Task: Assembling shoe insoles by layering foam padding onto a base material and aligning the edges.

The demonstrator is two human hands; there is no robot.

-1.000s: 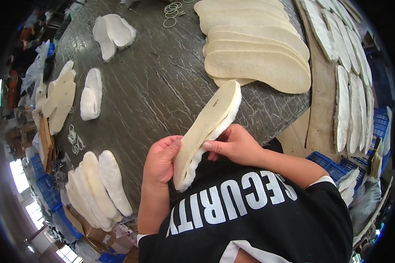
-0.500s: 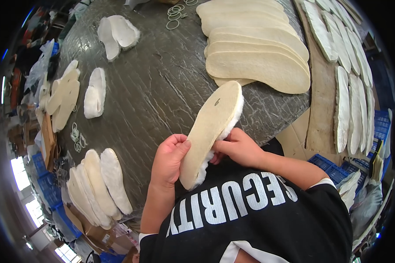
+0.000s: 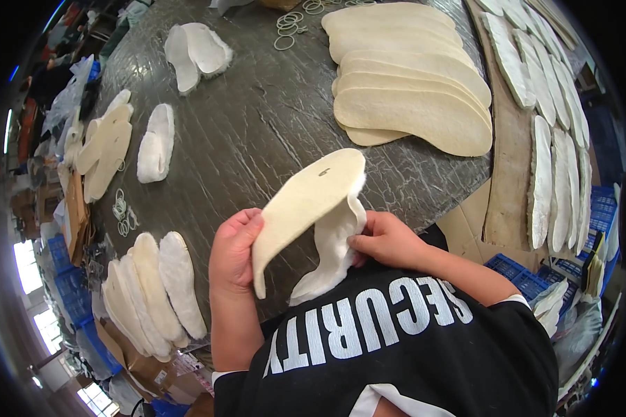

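Observation:
My left hand point(image 3: 236, 247) pinches the edge of a beige felt insole layer point(image 3: 302, 198), which bends down at its near end. My right hand point(image 3: 391, 240) grips a white fleecy insole layer point(image 3: 332, 240) that hangs curled beneath the felt. A wide gap shows between the two layers at the near end, while at the far end they still meet. Both pieces are held above the near edge of the dark table point(image 3: 222, 139). Beyond my hands lies a fanned stack of beige insoles point(image 3: 410, 115).
Several insoles point(image 3: 181, 285) stand in a row at the near left. Fleecy white insoles point(image 3: 197, 55) and a folded one point(image 3: 156, 144) lie farther back, with rubber bands point(image 3: 285, 31) at the far edge. At right, a board point(image 3: 504, 187) bears rows of white insoles; blue crates point(image 3: 515, 278) stand below.
My left hand has moved left with the felt layer, and the fleecy layer has come away from it at the near end. My right hand stays roughly in place.

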